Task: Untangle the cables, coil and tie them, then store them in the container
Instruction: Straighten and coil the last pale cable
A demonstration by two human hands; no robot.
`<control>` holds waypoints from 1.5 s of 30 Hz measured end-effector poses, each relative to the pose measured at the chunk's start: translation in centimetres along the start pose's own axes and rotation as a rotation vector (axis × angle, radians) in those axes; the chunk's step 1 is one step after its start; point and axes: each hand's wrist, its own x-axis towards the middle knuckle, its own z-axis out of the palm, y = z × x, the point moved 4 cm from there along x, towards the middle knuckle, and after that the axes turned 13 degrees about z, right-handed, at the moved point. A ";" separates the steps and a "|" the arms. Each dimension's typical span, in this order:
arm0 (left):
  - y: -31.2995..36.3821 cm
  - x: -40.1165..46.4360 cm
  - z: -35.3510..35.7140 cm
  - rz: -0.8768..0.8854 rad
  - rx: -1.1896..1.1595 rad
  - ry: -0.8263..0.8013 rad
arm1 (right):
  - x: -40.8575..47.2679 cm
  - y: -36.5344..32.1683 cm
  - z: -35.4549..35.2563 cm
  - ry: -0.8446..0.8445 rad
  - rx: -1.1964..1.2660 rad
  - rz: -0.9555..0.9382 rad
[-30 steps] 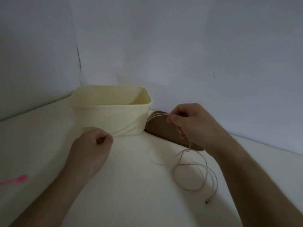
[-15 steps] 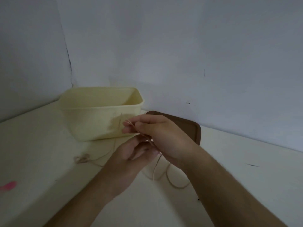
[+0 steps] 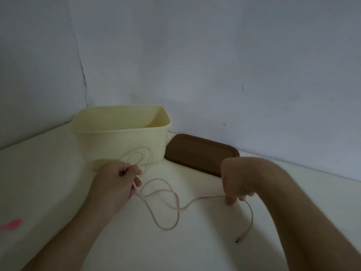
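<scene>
On the table [image 3: 48, 182], in front of the cream container [image 3: 121, 141], the left hand [image 3: 117, 182] grips several loops of a thin pale cable [image 3: 166, 192]; the loops rise from the fist against the container's front wall. From the left hand the cable runs slack across the table in loose curves to the right hand [image 3: 234, 184], which pinches it between curled fingers and thumb. Past the right hand the cable curves down to its plug [image 3: 241, 237], lying free on the table. A brown lid [image 3: 201, 153] lies flat beside the container, to its right. A pink mark [image 3: 12, 224] shows at the table's left edge.
</scene>
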 end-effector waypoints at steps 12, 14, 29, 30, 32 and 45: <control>7.2 -3.1 -2.6 0.473 0.458 0.249 | -4.0 -1.5 -3.7 0.200 0.653 -0.299; 8.7 -3.5 -0.8 0.426 0.182 0.015 | -5.9 -3.4 -4.2 0.219 0.812 -0.406; 8.2 -1.8 1.1 0.033 -0.556 -0.391 | -7.3 -7.7 -3.4 0.830 0.563 -0.616; 8.2 -1.9 1.1 0.040 -0.582 -0.470 | -7.1 -8.3 -3.2 0.822 0.552 -0.714; 8.4 -2.1 1.1 0.029 -0.615 -0.622 | -6.5 -9.4 -2.5 0.737 0.565 -0.874; 5.7 -0.5 -0.7 0.048 -0.722 -0.758 | -2.4 -4.8 -3.7 0.529 1.391 -0.519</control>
